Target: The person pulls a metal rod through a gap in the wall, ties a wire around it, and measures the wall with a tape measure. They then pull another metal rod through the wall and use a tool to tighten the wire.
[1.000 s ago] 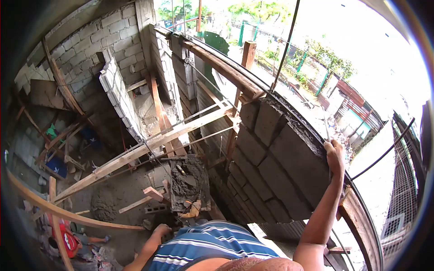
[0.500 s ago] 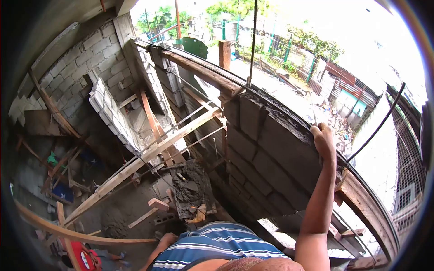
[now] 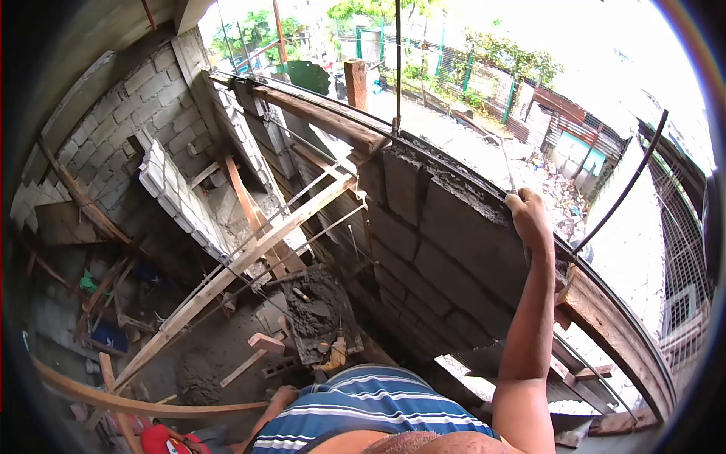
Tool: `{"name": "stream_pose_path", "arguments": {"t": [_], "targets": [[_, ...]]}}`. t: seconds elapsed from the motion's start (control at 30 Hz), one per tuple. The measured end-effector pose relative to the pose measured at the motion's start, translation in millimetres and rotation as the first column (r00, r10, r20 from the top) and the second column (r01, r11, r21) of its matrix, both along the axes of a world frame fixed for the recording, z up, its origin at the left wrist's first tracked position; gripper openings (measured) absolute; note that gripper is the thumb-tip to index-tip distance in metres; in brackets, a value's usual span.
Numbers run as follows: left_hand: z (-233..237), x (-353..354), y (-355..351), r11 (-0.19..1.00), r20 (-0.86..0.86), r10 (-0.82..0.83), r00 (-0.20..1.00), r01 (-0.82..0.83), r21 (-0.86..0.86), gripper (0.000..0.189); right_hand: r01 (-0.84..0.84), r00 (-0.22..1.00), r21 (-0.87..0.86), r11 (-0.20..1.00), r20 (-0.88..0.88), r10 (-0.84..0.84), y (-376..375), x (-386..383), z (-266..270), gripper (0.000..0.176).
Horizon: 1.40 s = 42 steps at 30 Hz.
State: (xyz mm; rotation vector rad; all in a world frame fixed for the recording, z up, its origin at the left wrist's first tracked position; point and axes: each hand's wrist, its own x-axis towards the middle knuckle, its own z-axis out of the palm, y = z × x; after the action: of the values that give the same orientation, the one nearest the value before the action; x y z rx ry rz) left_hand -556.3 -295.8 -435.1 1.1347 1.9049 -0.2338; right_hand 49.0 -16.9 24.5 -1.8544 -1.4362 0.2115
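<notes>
"Two hands reach my screen, so what lies nearest?"

"Just past the striped shirt (image 3: pixel 355 395), the left hand (image 3: pixel 285 396) hangs low on the near left. Its fingers are partly hidden, and I can't tell whether they grip anything."

"And beyond it?"

"I see a yellow-orange glove-like thing (image 3: pixel 335 354) at the near edge of a board of wet mortar (image 3: pixel 327 291). The mortar is dark grey and lumpy, heaped unevenly, and a trowel (image 3: pixel 302 296) lies on top with its pale handle showing. To the left of the board I make out a hollow block (image 3: pixel 280 366)."

"How does the wall look to you?"

"The block wall (image 3: pixel 454 253) rises to the right of the board. Its near face is dark grey, with large blocks marked off by darker joints. Along the top runs a paler, crumbly, ragged edge of mortar."

"Where's the other hand?"

"The right hand (image 3: pixel 532 219) is at that top edge, on the right, arm stretched out. Its fingers are closed around a thin rod (image 3: pixel 507 163), pale and slender, which sticks up and leans a little left. I can't tell whether the rod touches the wall."

"Farthest of all?"

"Outside, I get a rusty sheet-metal shack (image 3: pixel 578 140) on the far right and, left of it, leafy bushes (image 3: pixel 510 57) along a fence."
</notes>
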Motion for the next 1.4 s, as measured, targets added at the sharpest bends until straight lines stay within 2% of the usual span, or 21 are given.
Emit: {"name": "stream_pose_path", "arguments": {"t": [0.27,0.33,0.37,0.4,0.43,0.47,0.5,0.53,0.73,0.9,0.93,1.03,1.13,1.17,1.2,1.23,1.27,1.3,1.33,1.37,1.4], "targets": [[-34,-8,-10,0.995,0.069,-0.083,0.994,0.079,0.061,0.04,-0.009,0.999,-0.008,1.0,-0.033,0.009,0,-1,-1,0.033],[-29,-5,-14,0.984,0.059,-0.116,0.991,0.107,0.144,0.036,-0.01,0.999,-0.011,1.0,-0.04,0.01,1,1,-2,0.033],[-13,3,-13,0.985,0.063,-0.112,0.992,0.102,0.141,0.036,-0.01,0.999,-0.013,1.0,-0.049,0.009,1,1,-2,0.034],[47,30,0,0.983,-0.044,-0.176,0.983,0.178,0.052,0.034,-0.015,0.999,-0.015,1.0,-0.045,0.014,1,-1,-1,0.034],[78,45,6,0.969,-0.144,-0.246,0.958,0.242,-0.045,0.032,-0.001,1.0,-0.015,1.0,-0.029,0.001,-1,-2,1,0.034],[-15,6,-7,0.808,-0.101,-0.518,0.849,0.524,0.269,0.031,0.012,1.0,-0.014,1.0,-0.013,-0.012,-2,-4,3,0.034],[-92,-23,-25,0.811,-0.096,-0.514,0.853,0.519,0.27,0.031,0.006,1.0,-0.016,1.0,-0.009,-0.007,-3,-5,4,0.034],[-92,-20,-27,0.838,-0.073,-0.48,0.874,0.482,0.257,0.031,0.007,1.0,-0.022,1.0,-0.021,-0.007,-3,-5,5,0.033],[-46,-5,-25,0.946,0.038,-0.282,0.959,0.271,0.178,0.031,-0.008,1.0,-0.013,1.0,-0.027,0.008,-4,-8,8,0.032],[4,-7,-24,0.88,-0.103,-0.431,0.896,0.443,0.172,0.029,0.015,1.0,-0.015,1.0,-0.013,-0.015,-5,-11,9,0.034],[34,2,-11,0.992,0.041,0.122,0.992,-0.121,-0.018,0.032,0.01,1.0,-0.016,1.0,-0.009,-0.011,-6,-12,9,0.034],[-79,-71,-35,0.886,0.146,0.444,0.884,-0.457,0.075,0.03,0.008,1.0,-0.038,0.999,-0.003,-0.008,-3,-9,8,0.034],[-68,-95,-41,0.881,0.087,0.451,0.888,-0.459,0.111,0.023,-0.02,0.999,-0.037,0.999,0.037,0.022,2,-1,2,0.035],[-68,-103,-44,0.894,0.046,0.425,0.904,-0.427,0.133,0.021,-0.023,0.999,-0.008,1.0,0.032,0.023,2,-1,1,0.034],[-76,-113,-43,0.954,-0.024,0.258,0.966,-0.25,0.168,0.019,-0.033,0.999,0.017,0.999,0.03,0.032,2,-1,0,0.033],[-87,-122,-44,0.955,-0.24,-0.188,0.953,0.234,0.182,0.017,-0.072,0.942,0.084,0.994,0.333,0.041,1,4,-2,0.023],[-103,-131,-45,0.801,-0.424,-0.473,0.772,0.577,0.157,0.016,-0.18,0.861,0.153,0.972,0.502,0.081,4,19,-15,0.014],[-111,-136,-51,0.754,-0.503,-0.489,0.712,0.635,0.166,0.017,-0.225,0.804,0.075,0.972,0.578,0.141,22,51,-33,0.01],[-102,-134,-52,0.842,-0.448,-0.442,0.777,0.532,0.092,0.023,-0.27,0.64,0.113,0.956,0.763,0.091,20,56,-36,0.014],[-80,-133,-52,0.9,-0.341,-0.355,0.87,0.417,0.126,0.031,-0.188,0.98,0.061,0.98,0.081,0.182,23,54,-32,0.019],[0,-98,-41,0.949,-0.152,0.295,0.943,-0.27,0.164,0.039,-0.271,0.955,0.053,0.961,0.142,0.262,26,61,-33,0.026]]}}
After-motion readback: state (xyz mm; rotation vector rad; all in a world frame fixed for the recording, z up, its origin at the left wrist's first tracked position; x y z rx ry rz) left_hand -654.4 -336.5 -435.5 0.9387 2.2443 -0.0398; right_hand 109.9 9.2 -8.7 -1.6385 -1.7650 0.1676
